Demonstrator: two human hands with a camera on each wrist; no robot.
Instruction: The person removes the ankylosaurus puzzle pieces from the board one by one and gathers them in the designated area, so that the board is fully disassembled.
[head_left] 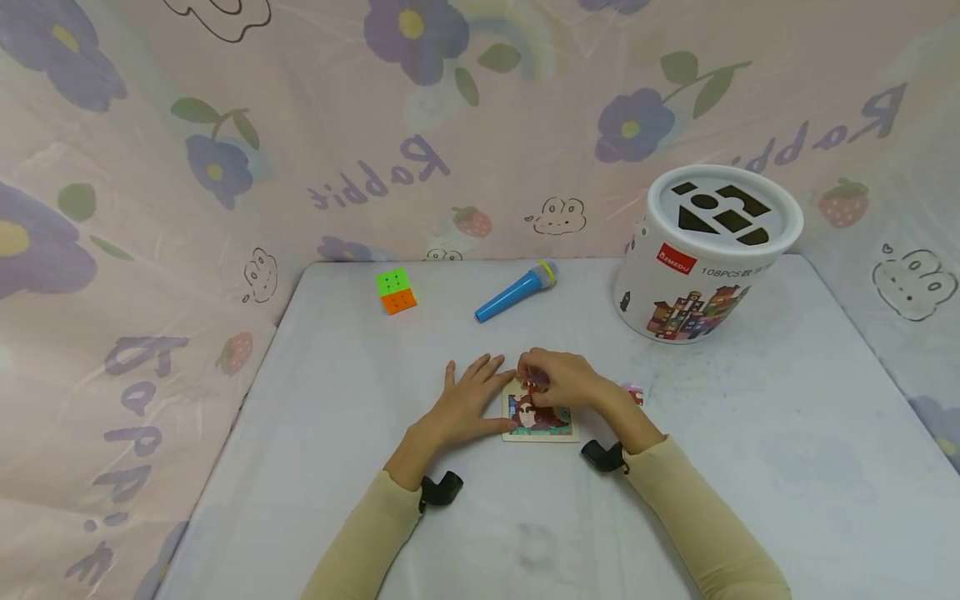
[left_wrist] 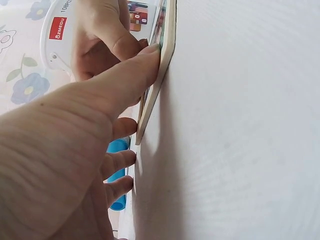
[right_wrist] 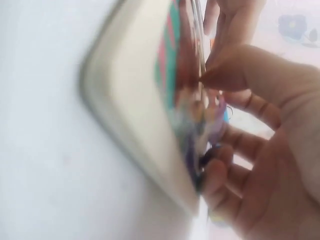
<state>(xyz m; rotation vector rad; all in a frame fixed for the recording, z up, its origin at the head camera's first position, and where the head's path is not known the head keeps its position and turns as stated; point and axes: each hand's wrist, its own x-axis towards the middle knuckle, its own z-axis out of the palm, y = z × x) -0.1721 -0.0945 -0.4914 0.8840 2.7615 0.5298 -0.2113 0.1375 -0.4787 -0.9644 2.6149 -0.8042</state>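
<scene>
A small wooden picture puzzle board [head_left: 540, 435] lies on the table in the head view, with a pale frame and a brown and teal picture. My left hand [head_left: 472, 407] rests at its left side, fingers spread and straight. In the left wrist view, the thumb [left_wrist: 142, 65] presses the board's edge. Over the upper part of the board, my right hand [head_left: 562, 377] pinches a puzzle piece [right_wrist: 216, 117] between thumb and fingertips. The held piece is mostly hidden by the fingers. A pink and red piece [head_left: 636, 394] lies partly behind the right wrist.
A white bucket [head_left: 697, 250] with a shape-hole lid stands at the back right. Along the back of the table [head_left: 360, 358] lie a blue toy microphone [head_left: 516, 293] and a green and orange puzzle cube [head_left: 396, 291]. A patterned curtain [head_left: 510, 125] hangs behind.
</scene>
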